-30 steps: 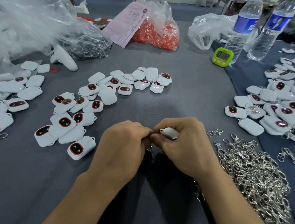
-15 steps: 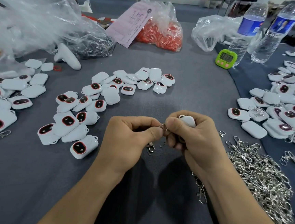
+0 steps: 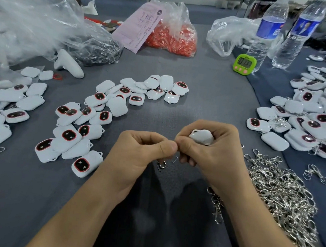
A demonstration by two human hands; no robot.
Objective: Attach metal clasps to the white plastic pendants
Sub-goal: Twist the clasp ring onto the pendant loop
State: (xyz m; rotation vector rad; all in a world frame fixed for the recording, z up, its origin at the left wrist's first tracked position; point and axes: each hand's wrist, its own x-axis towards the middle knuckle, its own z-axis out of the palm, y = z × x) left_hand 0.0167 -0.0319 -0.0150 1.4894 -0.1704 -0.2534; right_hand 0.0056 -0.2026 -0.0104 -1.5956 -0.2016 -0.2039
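Grey table (image 3: 199,99): fills the frame.

Clear bags (image 3: 29,17): heaped at upper left.

Clasp heap (image 3: 285,203): loose silver metal clasps along the lower right, running to the bottom edge.

Right pile (image 3: 316,121): white pendants at the right edge, some with clasps among them.

Centre pile (image 3: 118,107): white pendants in a band from centre-left up toward the middle, many showing a dark, red-rimmed face.

Left pile (image 3: 8,98): more pendants at the left edge.

Left hand (image 3: 141,153): lower centre, fingers curled, thumb and forefinger pinched together and touching the fingertips of the right hand.

Right hand (image 3: 212,153): just right of the left hand, fingers curled round a pendant.

Orange bag (image 3: 173,37): upper centre, a pink slip leaning on it.

Bottles (image 3: 264,33): two, upright at upper right.

Timer (image 3: 244,63): green, beside the nearer bottle.

Pendant (image 3: 201,136): white, held in the right hand; its top shows above the knuckles, the rest is hidden.

Clasp (image 3: 161,165): silver, hanging just below the left hand's pinch, between the two hands. The exact point of contact is hidden by the fingers.
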